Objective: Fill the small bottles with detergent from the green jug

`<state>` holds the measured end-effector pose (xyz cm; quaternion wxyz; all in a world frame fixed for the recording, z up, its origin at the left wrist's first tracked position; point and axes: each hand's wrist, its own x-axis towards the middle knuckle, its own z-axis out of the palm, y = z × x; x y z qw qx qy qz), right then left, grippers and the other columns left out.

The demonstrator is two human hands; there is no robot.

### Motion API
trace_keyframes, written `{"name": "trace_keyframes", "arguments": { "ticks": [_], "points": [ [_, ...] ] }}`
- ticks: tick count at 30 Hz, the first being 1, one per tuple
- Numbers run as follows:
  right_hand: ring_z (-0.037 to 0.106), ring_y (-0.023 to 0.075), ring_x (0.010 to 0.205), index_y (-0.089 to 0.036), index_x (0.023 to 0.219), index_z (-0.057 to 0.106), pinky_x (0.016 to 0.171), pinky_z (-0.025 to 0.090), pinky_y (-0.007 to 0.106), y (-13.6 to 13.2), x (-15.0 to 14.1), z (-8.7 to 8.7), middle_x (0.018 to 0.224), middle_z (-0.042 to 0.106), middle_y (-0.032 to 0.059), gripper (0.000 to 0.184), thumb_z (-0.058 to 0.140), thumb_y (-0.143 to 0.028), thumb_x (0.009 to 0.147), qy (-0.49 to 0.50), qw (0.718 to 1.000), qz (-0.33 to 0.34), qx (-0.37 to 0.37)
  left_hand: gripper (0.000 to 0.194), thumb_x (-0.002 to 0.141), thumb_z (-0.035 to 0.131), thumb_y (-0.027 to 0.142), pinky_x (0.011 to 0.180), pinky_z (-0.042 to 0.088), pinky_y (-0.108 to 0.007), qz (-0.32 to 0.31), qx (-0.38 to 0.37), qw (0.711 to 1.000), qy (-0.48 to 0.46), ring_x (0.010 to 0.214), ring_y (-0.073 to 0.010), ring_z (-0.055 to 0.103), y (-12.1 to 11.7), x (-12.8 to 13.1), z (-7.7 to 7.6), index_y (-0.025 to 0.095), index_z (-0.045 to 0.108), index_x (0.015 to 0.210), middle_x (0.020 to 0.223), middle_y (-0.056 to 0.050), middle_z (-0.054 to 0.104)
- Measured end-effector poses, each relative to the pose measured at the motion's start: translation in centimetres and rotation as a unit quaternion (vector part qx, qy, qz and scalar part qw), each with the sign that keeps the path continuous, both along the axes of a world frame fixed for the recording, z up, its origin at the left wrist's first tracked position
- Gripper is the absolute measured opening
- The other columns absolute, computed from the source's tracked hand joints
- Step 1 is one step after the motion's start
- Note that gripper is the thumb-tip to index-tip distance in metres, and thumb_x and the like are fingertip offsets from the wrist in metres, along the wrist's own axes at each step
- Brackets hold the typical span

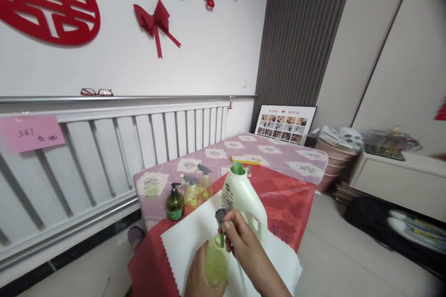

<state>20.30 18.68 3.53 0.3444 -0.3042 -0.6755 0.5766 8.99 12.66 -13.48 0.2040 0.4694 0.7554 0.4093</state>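
Note:
My left hand (202, 274) is wrapped round a translucent yellow-green spray bottle (216, 267) with its mouth uncovered. Pinched in my right hand (240, 236) is a dark grey trigger spray head (222, 217), held just above and beside that mouth. Its thin clear dip tube (241, 274) hangs down past my right wrist, outside the bottle. Right behind my hands stands a large pale green jug (244, 192) with a handle, its top uncapped around a green spout (238, 168).
A dark green pump bottle (174, 205) and several small spray bottles (193, 195) stand left of the jug. A green cap (152, 190) lies at the table's left. A white scalloped mat (184, 236) covers red cloth (289, 199). A yellow-edged packet (245, 160) lies farther back.

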Motion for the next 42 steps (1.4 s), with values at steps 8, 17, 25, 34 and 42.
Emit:
{"name": "trace_keyframes", "arguments": {
  "ticks": [8, 17, 25, 34, 42],
  "points": [
    [0.062, 0.0168, 0.064, -0.028, 0.094, 0.04, 0.064, 0.05, 0.034, 1.2, 0.6, 0.2, 0.092, 0.071, 0.0023, 0.028, 0.062, -0.042, 0.083, 0.006, 0.993, -0.105, 0.06, 0.091, 0.057, 0.06, 0.022, 0.12, 0.035, -0.034, 0.015, 0.022, 1.0, 0.008, 0.14, -0.0305, 0.047, -0.1, 0.1, -0.5, 0.004, 0.038, 0.143, 0.148, -0.021, 0.052],
    [0.07, 0.0209, 0.097, -0.03, 0.122, 0.044, 0.087, 0.055, 0.038, 0.9, -1.2, 2.6, 0.113, 0.067, 0.0058, 0.048, 0.069, -0.042, 0.084, 0.198, 0.967, -0.154, 0.049, 0.097, 0.057, 0.064, 0.024, 0.121, 0.032, -0.032, -0.004, -0.015, 1.0, -0.014, 0.145, -0.029, 0.041, 0.2, -0.5, -1.4, 0.005, 0.033, 0.148, 0.154, -0.019, 0.046],
    [0.07, 0.023, 0.1, -0.026, 0.123, 0.046, 0.087, 0.057, 0.038, 0.7, -2.6, 1.6, 0.116, 0.067, 0.0079, 0.049, 0.068, -0.043, 0.083, 0.144, 0.979, -0.137, 0.035, 0.1, 0.055, 0.067, 0.023, 0.121, 0.031, -0.033, -0.001, -0.024, 0.999, -0.036, 0.144, -0.0287, 0.041, 0.1, -0.4, -0.7, 0.008, 0.032, 0.147, 0.154, -0.018, 0.046],
    [0.072, 0.0233, 0.097, -0.028, 0.12, 0.049, 0.085, 0.059, 0.038, 0.0, -1.7, 1.3, 0.114, 0.069, 0.0066, 0.051, 0.074, -0.048, 0.079, 0.182, 0.966, -0.178, 0.048, 0.099, 0.057, 0.067, 0.025, 0.121, 0.029, -0.034, -0.004, -0.027, 0.999, -0.042, 0.145, -0.0287, 0.04, 0.0, -0.5, -0.5, 0.008, 0.03, 0.147, 0.154, -0.019, 0.045],
    [0.072, 0.0224, 0.095, -0.03, 0.123, 0.049, 0.075, 0.058, 0.034, 0.0, -1.5, 1.1, 0.111, 0.07, 0.0055, 0.049, 0.072, -0.045, 0.082, 0.154, 0.98, -0.12, 0.037, 0.097, 0.058, 0.066, 0.024, 0.121, 0.03, -0.036, -0.002, -0.01, 0.999, -0.038, 0.144, -0.0289, 0.041, -0.1, -0.4, -0.6, 0.009, 0.032, 0.147, 0.154, -0.017, 0.046]
  ]
}}
